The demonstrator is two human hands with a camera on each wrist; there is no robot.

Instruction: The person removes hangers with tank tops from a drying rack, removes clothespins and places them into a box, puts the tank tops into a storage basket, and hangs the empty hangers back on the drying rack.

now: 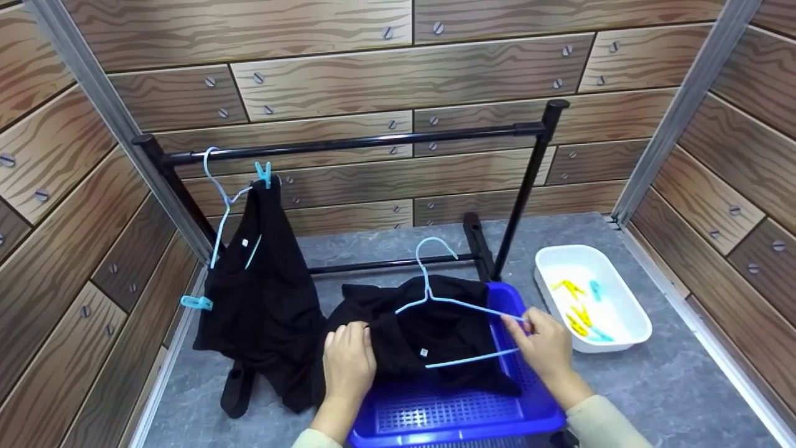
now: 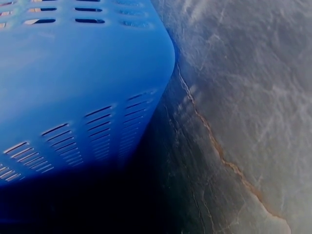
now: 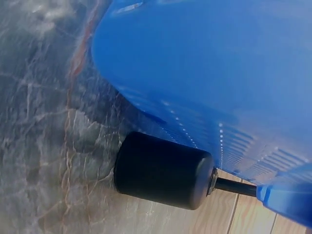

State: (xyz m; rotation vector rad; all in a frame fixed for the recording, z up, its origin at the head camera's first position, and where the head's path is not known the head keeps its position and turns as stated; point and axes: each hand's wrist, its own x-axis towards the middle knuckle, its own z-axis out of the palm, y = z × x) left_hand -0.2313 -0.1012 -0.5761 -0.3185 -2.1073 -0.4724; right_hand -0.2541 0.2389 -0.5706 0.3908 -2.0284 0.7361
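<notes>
A light-blue wire hanger (image 1: 460,300) lies over a black garment (image 1: 385,342) above the blue basket, its hook upward. Its left part is hidden by the cloth. My right hand (image 1: 547,348) pinches the hanger's right end between thumb and fingers. On the left, my left hand (image 1: 350,361) grips the garment's edge with curled fingers. The blue basket (image 1: 454,429) sits below both hands. Neither hand shows in the wrist views; the basket's slotted side (image 2: 87,73) fills much of the left one, and its wall (image 3: 204,58) much of the right one.
A black rack (image 1: 348,144) stands behind, carrying another black top (image 1: 267,298) on a blue hanger (image 1: 214,180) with blue clothespins (image 1: 263,174). At right on the grey floor is a white tub (image 1: 622,336) holding yellow and blue clothespins. A black cylinder (image 3: 163,170) lies beside the basket.
</notes>
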